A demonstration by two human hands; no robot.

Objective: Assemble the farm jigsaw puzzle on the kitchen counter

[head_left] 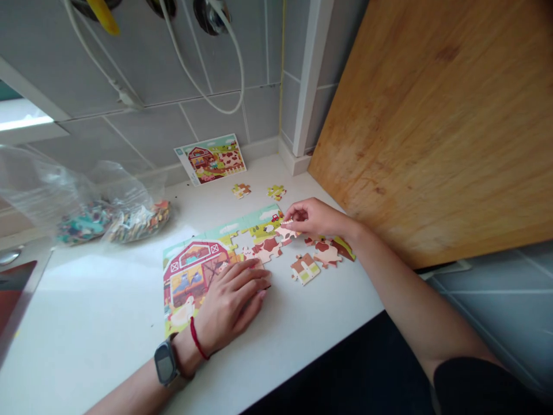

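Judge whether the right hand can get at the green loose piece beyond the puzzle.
Probably yes: the green loose piece lies near the right hand with nothing between, though the grip seems to hold another piece.

L hand (235,294), w/ watch (165,362) + red string (197,339) on wrist, lies palm down on part-built farm puzzle (190,271). R hand (309,218) pinches cow-patterned pc (287,231) at puzzle's R edge. Loose pcs (305,269) near R hand, 2 more (276,192) behind puzzle. Ref card (211,159) leans on tiled wall (216,124); clear bags (133,213) of pcs at L on white counter (99,305). Wood board (432,127) at R.
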